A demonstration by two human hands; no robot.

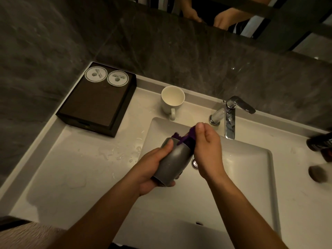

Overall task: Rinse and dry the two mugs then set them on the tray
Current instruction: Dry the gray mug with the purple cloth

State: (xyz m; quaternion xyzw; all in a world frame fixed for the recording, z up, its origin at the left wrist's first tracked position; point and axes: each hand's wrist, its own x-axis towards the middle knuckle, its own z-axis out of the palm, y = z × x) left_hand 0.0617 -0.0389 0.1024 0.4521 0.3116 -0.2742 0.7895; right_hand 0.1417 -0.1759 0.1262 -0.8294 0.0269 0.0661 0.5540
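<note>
My left hand (152,168) grips a grey mug (172,162), tilted over the white sink basin (242,177) with its mouth pointing away from me. My right hand (208,146) holds a purple cloth (186,139) that is pushed into the mug's mouth. A white mug (172,100) stands upright on the counter behind the basin, its handle towards me. A dark brown tray (95,105) sits at the back left of the counter with two round white paper coasters (106,76) on its far end.
A chrome faucet (230,117) stands behind the basin on the right. Water drops (116,151) lie on the counter left of the basin. Dark bottles (319,144) are blurred at the right edge. A dark stone wall and a mirror rise behind.
</note>
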